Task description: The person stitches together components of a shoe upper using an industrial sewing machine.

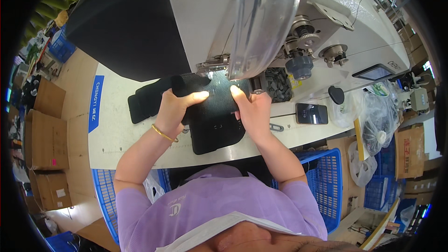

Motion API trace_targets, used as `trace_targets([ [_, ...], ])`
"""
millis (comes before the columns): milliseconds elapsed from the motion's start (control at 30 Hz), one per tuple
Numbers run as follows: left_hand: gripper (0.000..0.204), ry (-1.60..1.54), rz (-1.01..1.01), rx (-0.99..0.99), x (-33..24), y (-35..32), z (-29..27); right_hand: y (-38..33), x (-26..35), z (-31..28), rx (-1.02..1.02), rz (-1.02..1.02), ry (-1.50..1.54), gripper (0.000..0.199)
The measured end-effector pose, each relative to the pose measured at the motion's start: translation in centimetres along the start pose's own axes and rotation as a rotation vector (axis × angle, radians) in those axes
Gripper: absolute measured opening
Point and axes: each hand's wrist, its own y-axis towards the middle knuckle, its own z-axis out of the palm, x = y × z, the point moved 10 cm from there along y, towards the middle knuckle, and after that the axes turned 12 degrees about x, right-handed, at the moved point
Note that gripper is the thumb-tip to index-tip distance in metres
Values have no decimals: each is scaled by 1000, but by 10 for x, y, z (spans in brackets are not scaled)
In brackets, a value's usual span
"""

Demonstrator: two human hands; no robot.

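Observation:
A black textured fabric piece (213, 105) lies beneath the presser foot of a large white sewing machine (205, 14), its far edge lit by the machine's lamp. My left hand (173, 110) grips it from the left, thumb flat on top, the other fingers mostly hidden. On the opposite side my right hand (254, 112) pinches it, with its thumb pointing at the needle area and fingers tucked under the edge. A rounded black panel (218, 136) extends toward me from under the textured part. Left of my left hand rests another black piece (143, 104).
Right on the white table (135, 147) are a dark smartphone (311, 114), a small grey tool (276, 127) and a black oval pad (336, 94). Blue baskets (332, 186) flank my body below the table edge. Cardboard boxes (49, 142) stand left; plastic bags (380, 126) lie far right.

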Motion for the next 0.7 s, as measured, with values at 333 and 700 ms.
trace_targets([
  [333,13,69,111,-20,-24,21,-2,26,-2,-14,-143,-21,-53,12],
  [700,24,139,57,4,-18,24,-4,28,0,-15,-144,1,-108,7],
])
